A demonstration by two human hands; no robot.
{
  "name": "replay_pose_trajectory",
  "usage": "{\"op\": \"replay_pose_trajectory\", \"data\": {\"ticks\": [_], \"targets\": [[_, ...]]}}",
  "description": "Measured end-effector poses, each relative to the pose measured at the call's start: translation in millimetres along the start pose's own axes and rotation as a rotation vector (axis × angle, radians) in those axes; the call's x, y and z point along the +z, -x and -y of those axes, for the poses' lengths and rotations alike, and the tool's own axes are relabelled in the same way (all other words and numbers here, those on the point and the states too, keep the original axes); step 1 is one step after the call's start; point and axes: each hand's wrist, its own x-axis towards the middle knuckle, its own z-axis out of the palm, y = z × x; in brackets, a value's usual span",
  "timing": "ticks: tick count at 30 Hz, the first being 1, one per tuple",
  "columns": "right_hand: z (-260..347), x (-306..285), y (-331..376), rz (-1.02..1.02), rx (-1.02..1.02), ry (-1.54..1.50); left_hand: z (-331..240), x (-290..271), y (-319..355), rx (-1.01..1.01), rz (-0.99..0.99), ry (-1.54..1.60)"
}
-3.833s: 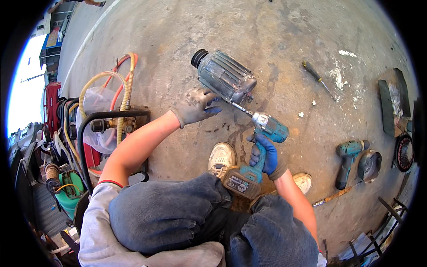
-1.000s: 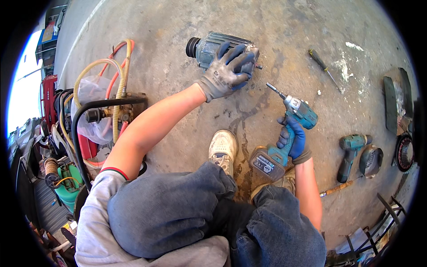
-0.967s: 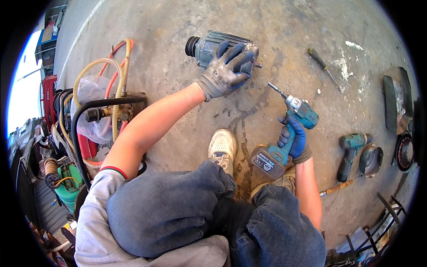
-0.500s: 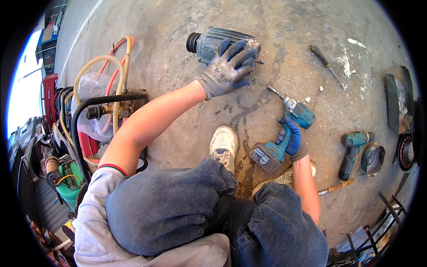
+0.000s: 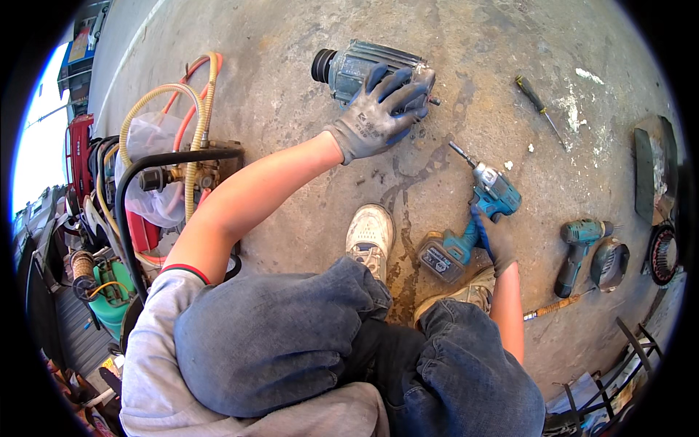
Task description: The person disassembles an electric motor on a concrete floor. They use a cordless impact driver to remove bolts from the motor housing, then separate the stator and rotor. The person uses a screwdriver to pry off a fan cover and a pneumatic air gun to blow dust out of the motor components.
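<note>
A blue-grey electric motor (image 5: 364, 64) with a black grooved pulley lies on the concrete. My gloved left hand (image 5: 378, 116) is over its near side, fingers spread and open, at the housing's right end. Right of my shoes, a teal cordless impact driver (image 5: 461, 246) rests on the floor, its long socket bit pointing up-left toward the motor. My gloved right hand (image 5: 499, 237) is beside the driver's handle; its fingers are loosened and no longer wrapped round it. Part of those fingers is hidden against the handle.
A screwdriver (image 5: 540, 109) lies far right. A second cordless drill (image 5: 577, 251), a metal ring (image 5: 610, 264) and a copper-wound stator (image 5: 662, 253) are on the right. At left stands a pump with hoses (image 5: 193, 164) and a black frame handle (image 5: 145, 164).
My right hand's fingers have come off the impact driver's handle, and the hand has drawn slightly back to the right. My left hand has slid a little toward me on the motor.
</note>
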Motion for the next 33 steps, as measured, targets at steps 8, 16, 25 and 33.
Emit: {"op": "replay_pose_trajectory", "data": {"ticks": [8,16,25,33], "targets": [[3.7,3.6,2.8,-0.07,-0.013,0.121,-3.9,13.9,-1.8,-0.096,-0.039,-0.031],[-0.9,6.7,0.1,-0.102,-0.034,0.134,7.1,5.5,3.6,0.006,-0.007,0.031],[15.6,1.5,12.5,-0.114,-0.006,0.335,-17.4,11.3,-10.5,-0.045,-0.096,-0.007],[140.4,-6.9,40.4,0.126,-0.323,0.541,-29.1,-15.8,98.1,-0.678,0.399,0.461]]}}
